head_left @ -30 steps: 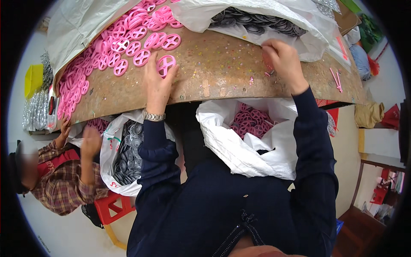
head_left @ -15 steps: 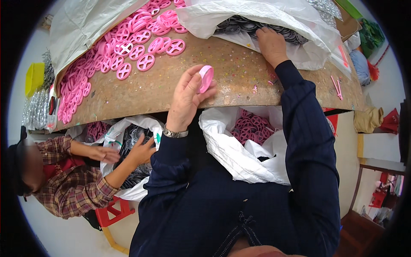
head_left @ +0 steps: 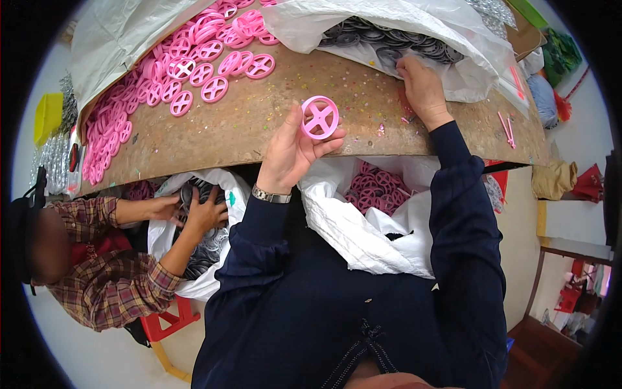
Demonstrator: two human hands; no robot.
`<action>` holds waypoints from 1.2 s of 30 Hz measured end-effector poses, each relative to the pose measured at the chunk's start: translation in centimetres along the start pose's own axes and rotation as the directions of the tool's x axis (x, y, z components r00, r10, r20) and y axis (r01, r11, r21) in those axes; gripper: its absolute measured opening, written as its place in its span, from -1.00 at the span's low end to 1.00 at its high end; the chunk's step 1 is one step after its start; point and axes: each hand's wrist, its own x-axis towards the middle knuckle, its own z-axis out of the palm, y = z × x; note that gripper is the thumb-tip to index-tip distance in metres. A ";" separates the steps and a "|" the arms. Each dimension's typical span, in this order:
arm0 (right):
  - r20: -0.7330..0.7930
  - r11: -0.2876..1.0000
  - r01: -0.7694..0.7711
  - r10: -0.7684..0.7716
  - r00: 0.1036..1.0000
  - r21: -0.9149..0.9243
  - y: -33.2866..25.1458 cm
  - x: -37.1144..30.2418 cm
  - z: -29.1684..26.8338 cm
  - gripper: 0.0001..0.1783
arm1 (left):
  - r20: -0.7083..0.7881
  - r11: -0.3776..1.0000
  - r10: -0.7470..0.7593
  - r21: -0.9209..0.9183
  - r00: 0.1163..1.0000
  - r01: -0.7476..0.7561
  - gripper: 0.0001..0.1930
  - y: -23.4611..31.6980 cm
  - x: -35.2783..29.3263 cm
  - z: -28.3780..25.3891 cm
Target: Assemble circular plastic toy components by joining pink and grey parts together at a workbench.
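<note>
My left hand holds a pink plastic wheel with a four-spoked centre over the table's near edge, its open face turned up to view. At the mouth of a white plastic bag, my right hand has its fingers closed on a grey disc, partly hidden by the fingertips. Behind that disc, several more grey discs lie piled inside the bag. Many pink wheels are heaped on the left of the table.
A white woven sack of pink and dark wheels stands open before me. To the left, a co-worker's hands reach into another sack of grey discs. Two pink sticks lie on the worktable at right.
My right hand has drawn back from the grey pile toward me with a disc at its fingertips. The pink wheel has turned to face up. The co-worker's hands have moved into the sack.
</note>
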 end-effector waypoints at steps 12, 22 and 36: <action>-0.019 0.964 -0.172 0.172 0.985 -0.201 -0.8 0.8 1.4 -0.46 | -0.028 0.995 0.035 0.090 0.999 -0.033 -0.38 -0.6 -0.3 0.4; 0.355 0.613 -0.501 0.354 0.865 0.611 -6.9 1.1 -2.6 -0.75 | 0.001 0.999 0.026 -0.018 1.000 -0.026 -0.39 -0.3 -0.2 -0.7; 0.319 0.228 -0.397 0.314 0.894 0.889 -15.0 -4.3 -1.3 -0.80 | 0.053 0.999 0.004 0.047 0.999 -0.007 -0.43 -1.7 -0.9 2.0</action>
